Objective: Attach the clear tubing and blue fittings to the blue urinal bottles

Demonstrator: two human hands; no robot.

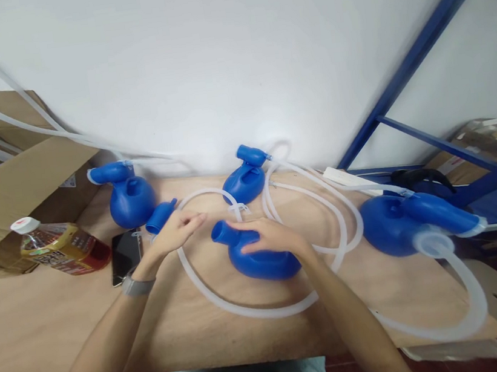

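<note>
My right hand (270,237) rests on top of a blue plastic vessel (258,259) with a short spout, fingers laid over it. My left hand (176,231) hovers just left of it, fingers loosely curled over a white translucent tube (241,309) that loops across the wooden table (43,335). A small blue spout piece (160,217) lies just behind my left hand. Whether the left fingers pinch the tube is unclear.
Three more blue vessels with tubes stand at the back left (129,197), back middle (244,179) and right (399,221). A drink bottle (62,247) and a phone (124,254) lie at left beside cardboard boxes (10,187). A blue metal frame (418,48) rises at right.
</note>
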